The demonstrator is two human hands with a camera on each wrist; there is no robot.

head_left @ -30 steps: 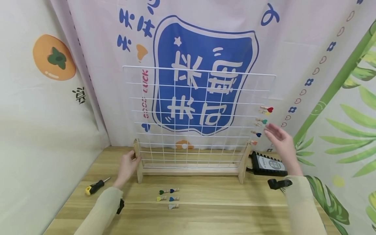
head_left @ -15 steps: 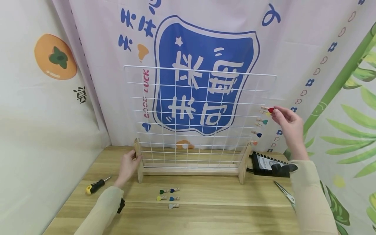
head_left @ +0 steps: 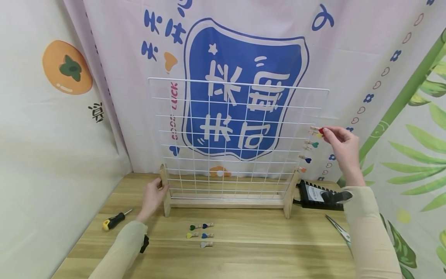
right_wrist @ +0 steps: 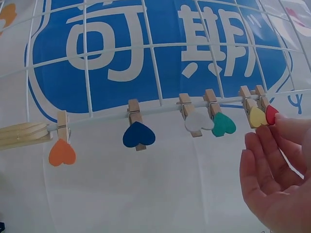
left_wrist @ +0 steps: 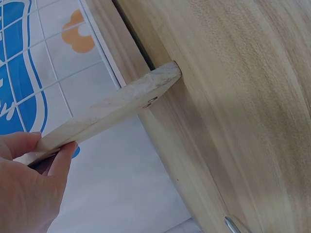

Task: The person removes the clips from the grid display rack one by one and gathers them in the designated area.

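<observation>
A white wire grid (head_left: 230, 82) stands upright in a wooden stand (head_left: 226, 203). My left hand (head_left: 153, 195) grips the stand's left post (left_wrist: 112, 104) between thumb and fingers. At the grid's right edge my right hand (head_left: 343, 149) pinches the red heart clothespin (right_wrist: 272, 115), which is clipped to the wire. Right beside it is a yellow heart clothespin (right_wrist: 257, 116). Farther down the same edge hang a green one (right_wrist: 224, 124), a white one (right_wrist: 198, 121), a dark blue one (right_wrist: 139, 135) and an orange one (right_wrist: 62, 152).
Several heart clothespins (head_left: 207, 235) lie on the wooden table (head_left: 261, 255) before the stand. A screwdriver (head_left: 115, 221) is at the left. A black-edged spiral notebook (head_left: 313, 193) and scissors (head_left: 339, 228) lie at the right. A printed curtain (head_left: 244, 50) hangs behind the grid.
My right hand has risen from beside the green and blue clothespins to the red one and taken hold of it. The left hand has stayed on the post.
</observation>
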